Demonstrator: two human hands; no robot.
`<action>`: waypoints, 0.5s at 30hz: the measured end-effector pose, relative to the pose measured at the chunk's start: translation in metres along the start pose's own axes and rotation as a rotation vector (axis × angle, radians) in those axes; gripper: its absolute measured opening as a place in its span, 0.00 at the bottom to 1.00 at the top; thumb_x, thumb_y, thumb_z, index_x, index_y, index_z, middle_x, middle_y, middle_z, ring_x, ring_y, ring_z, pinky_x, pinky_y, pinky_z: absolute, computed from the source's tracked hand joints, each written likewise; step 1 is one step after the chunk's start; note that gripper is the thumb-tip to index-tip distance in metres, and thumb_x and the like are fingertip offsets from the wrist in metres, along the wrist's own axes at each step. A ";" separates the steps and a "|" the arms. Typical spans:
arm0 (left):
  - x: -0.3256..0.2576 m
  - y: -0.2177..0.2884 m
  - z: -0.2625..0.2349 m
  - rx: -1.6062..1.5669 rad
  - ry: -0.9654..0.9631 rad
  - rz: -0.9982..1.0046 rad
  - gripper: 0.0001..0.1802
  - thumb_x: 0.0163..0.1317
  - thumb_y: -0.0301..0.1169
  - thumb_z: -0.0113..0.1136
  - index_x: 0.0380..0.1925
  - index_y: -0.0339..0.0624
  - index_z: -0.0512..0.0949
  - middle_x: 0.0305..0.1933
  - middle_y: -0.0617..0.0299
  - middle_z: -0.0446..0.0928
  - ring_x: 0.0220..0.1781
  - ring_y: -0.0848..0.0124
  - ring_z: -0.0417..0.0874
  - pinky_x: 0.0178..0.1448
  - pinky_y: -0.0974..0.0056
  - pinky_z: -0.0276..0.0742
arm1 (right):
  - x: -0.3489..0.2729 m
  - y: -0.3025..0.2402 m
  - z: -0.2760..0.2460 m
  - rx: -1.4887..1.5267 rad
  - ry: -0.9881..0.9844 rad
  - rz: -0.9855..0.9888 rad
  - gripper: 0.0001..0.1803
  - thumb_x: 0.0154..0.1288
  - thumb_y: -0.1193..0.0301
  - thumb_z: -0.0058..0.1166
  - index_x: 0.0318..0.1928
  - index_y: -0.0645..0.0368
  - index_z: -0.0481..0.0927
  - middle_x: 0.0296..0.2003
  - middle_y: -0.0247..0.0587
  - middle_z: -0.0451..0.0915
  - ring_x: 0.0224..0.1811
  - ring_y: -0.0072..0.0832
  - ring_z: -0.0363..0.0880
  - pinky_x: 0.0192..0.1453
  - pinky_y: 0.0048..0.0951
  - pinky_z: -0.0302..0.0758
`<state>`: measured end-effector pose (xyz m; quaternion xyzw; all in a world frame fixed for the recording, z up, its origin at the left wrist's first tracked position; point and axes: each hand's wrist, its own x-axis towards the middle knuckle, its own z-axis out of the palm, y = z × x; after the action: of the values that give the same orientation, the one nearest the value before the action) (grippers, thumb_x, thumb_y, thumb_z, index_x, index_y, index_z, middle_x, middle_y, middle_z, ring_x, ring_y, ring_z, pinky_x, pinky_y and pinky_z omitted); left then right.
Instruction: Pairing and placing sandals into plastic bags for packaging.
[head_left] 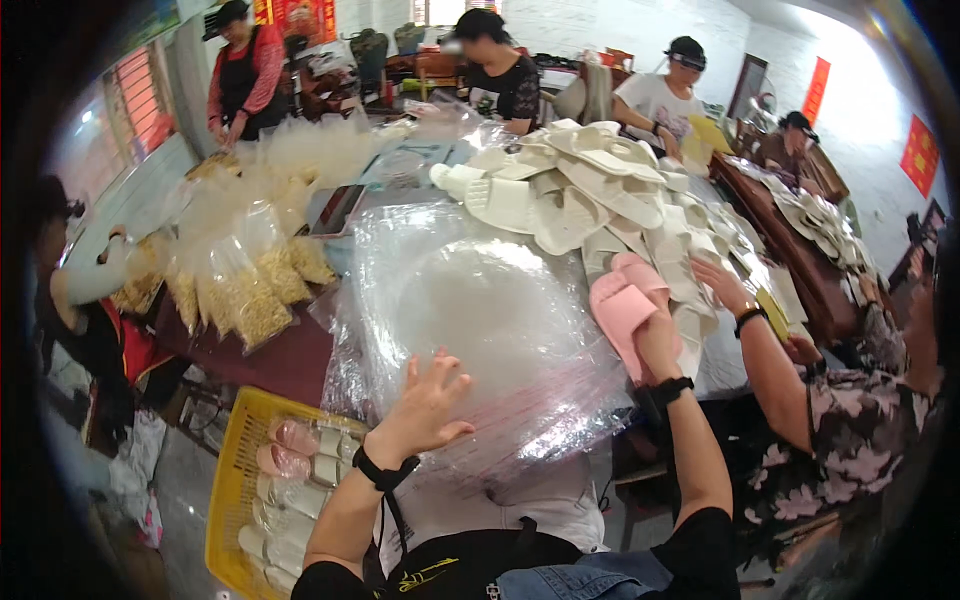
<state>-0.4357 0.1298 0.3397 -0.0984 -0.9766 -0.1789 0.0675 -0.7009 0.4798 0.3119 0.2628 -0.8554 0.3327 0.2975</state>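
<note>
My left hand (425, 405) rests with fingers spread on the near edge of a thick stack of clear plastic bags (480, 320) lying on the table in front of me. My right hand (658, 345) grips a pair of pink slippers (625, 300) from below, holding them up just right of the bag stack. Behind them a big heap of white slippers (580, 190) covers the table's middle.
A yellow crate (232, 480) with bagged slippers stands at my lower left. Filled clear bags (240, 290) lie left on the table. A co-worker's hand (722, 285) reaches toward the white heap from the right. Several other people work around the tables.
</note>
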 end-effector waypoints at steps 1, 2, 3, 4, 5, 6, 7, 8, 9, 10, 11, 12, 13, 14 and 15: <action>-0.006 -0.003 -0.003 0.027 0.010 0.028 0.40 0.54 0.46 0.75 0.64 0.44 0.71 0.73 0.44 0.62 0.81 0.44 0.55 0.77 0.31 0.52 | 0.003 -0.018 -0.003 0.028 0.080 -0.014 0.15 0.54 0.85 0.53 0.43 0.72 0.84 0.48 0.55 0.83 0.54 0.49 0.81 0.56 0.39 0.76; -0.006 -0.003 -0.002 0.049 0.023 0.081 0.40 0.53 0.43 0.77 0.63 0.41 0.71 0.73 0.44 0.64 0.80 0.44 0.59 0.78 0.36 0.56 | 0.003 -0.021 -0.011 0.031 0.077 -0.024 0.15 0.54 0.85 0.53 0.43 0.72 0.84 0.48 0.55 0.83 0.54 0.49 0.81 0.56 0.39 0.76; -0.007 -0.005 -0.002 0.050 0.027 0.071 0.40 0.53 0.43 0.77 0.63 0.41 0.71 0.73 0.44 0.64 0.80 0.44 0.59 0.78 0.36 0.56 | 0.002 -0.023 -0.015 0.236 0.137 0.072 0.14 0.56 0.84 0.53 0.44 0.72 0.84 0.49 0.52 0.82 0.53 0.46 0.81 0.56 0.36 0.76; -0.008 -0.006 -0.003 0.055 0.038 0.086 0.38 0.53 0.41 0.77 0.62 0.41 0.72 0.72 0.44 0.65 0.79 0.44 0.60 0.78 0.39 0.59 | 0.002 -0.026 -0.021 0.439 0.198 0.170 0.13 0.58 0.84 0.54 0.44 0.71 0.84 0.49 0.48 0.82 0.53 0.43 0.82 0.56 0.33 0.76; -0.007 -0.008 -0.004 0.060 0.047 0.107 0.37 0.53 0.39 0.77 0.62 0.42 0.73 0.72 0.45 0.66 0.78 0.45 0.62 0.77 0.43 0.61 | 0.003 -0.038 -0.034 0.441 0.200 0.169 0.13 0.58 0.84 0.54 0.44 0.71 0.84 0.49 0.48 0.82 0.53 0.43 0.82 0.56 0.33 0.76; -0.007 -0.009 -0.005 0.061 0.047 0.113 0.37 0.53 0.39 0.77 0.62 0.42 0.73 0.72 0.45 0.66 0.78 0.45 0.62 0.77 0.43 0.61 | 0.003 -0.056 -0.053 0.485 0.225 0.206 0.13 0.61 0.82 0.55 0.46 0.71 0.84 0.49 0.44 0.82 0.53 0.39 0.81 0.56 0.31 0.76; -0.003 -0.009 -0.005 -0.001 0.072 0.145 0.34 0.53 0.34 0.76 0.60 0.42 0.74 0.71 0.45 0.68 0.76 0.45 0.65 0.76 0.45 0.65 | 0.000 -0.064 -0.067 0.517 0.263 0.246 0.12 0.63 0.81 0.56 0.47 0.70 0.84 0.50 0.41 0.81 0.54 0.35 0.81 0.56 0.29 0.76; 0.006 -0.009 -0.006 -0.070 0.098 0.200 0.31 0.53 0.29 0.74 0.59 0.41 0.75 0.69 0.46 0.70 0.75 0.44 0.68 0.75 0.47 0.68 | -0.007 -0.059 -0.081 0.460 0.295 0.176 0.16 0.67 0.76 0.59 0.54 0.66 0.79 0.52 0.37 0.80 0.54 0.29 0.80 0.55 0.30 0.77; 0.013 -0.010 -0.001 -0.092 0.120 0.216 0.30 0.54 0.26 0.72 0.59 0.41 0.76 0.68 0.46 0.72 0.74 0.44 0.69 0.74 0.48 0.69 | -0.021 -0.039 -0.086 0.358 0.259 0.167 0.19 0.68 0.75 0.60 0.58 0.64 0.76 0.53 0.37 0.80 0.54 0.28 0.80 0.56 0.30 0.78; 0.017 -0.011 0.002 -0.114 0.142 0.247 0.28 0.55 0.24 0.70 0.59 0.41 0.76 0.68 0.47 0.73 0.74 0.45 0.69 0.74 0.50 0.70 | -0.033 -0.023 -0.091 0.248 0.234 0.166 0.23 0.69 0.73 0.60 0.61 0.63 0.73 0.54 0.36 0.79 0.55 0.26 0.80 0.56 0.31 0.78; 0.022 -0.001 -0.002 -0.202 0.197 0.246 0.24 0.58 0.18 0.58 0.56 0.40 0.78 0.63 0.42 0.76 0.68 0.42 0.74 0.70 0.50 0.74 | -0.039 -0.040 -0.108 0.183 0.162 0.129 0.25 0.71 0.71 0.59 0.65 0.61 0.68 0.55 0.36 0.78 0.55 0.27 0.80 0.59 0.30 0.78; 0.003 -0.007 -0.009 -0.168 0.186 0.148 0.23 0.57 0.17 0.57 0.55 0.38 0.78 0.62 0.41 0.77 0.66 0.42 0.76 0.70 0.49 0.74 | -0.003 -0.112 -0.094 -0.117 -0.183 0.710 0.23 0.73 0.73 0.57 0.65 0.60 0.69 0.55 0.38 0.78 0.56 0.29 0.79 0.60 0.30 0.78; 0.007 -0.001 -0.012 -0.224 0.214 0.151 0.23 0.57 0.16 0.55 0.54 0.36 0.78 0.61 0.40 0.78 0.65 0.42 0.77 0.68 0.48 0.75 | -0.065 -0.052 -0.079 0.644 0.137 0.233 0.21 0.74 0.72 0.54 0.64 0.58 0.69 0.54 0.38 0.78 0.56 0.26 0.79 0.60 0.31 0.78; 0.000 -0.009 -0.011 -0.193 0.226 0.097 0.21 0.57 0.17 0.53 0.53 0.33 0.79 0.59 0.39 0.79 0.64 0.41 0.78 0.67 0.47 0.75 | -0.063 -0.081 -0.085 0.269 0.057 0.195 0.23 0.74 0.73 0.54 0.66 0.56 0.67 0.54 0.37 0.78 0.56 0.25 0.78 0.60 0.29 0.78; 0.002 -0.015 -0.007 -0.220 0.263 0.106 0.20 0.58 0.18 0.53 0.52 0.33 0.80 0.56 0.38 0.81 0.61 0.40 0.79 0.65 0.47 0.76 | -0.064 -0.100 -0.098 0.613 -0.050 0.191 0.25 0.72 0.75 0.56 0.66 0.55 0.67 0.54 0.36 0.77 0.56 0.24 0.78 0.59 0.28 0.77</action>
<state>-0.4398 0.1138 0.3415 -0.1323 -0.9273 -0.2924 0.1927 -0.5599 0.5033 0.3684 0.2670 -0.7432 0.5947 0.1507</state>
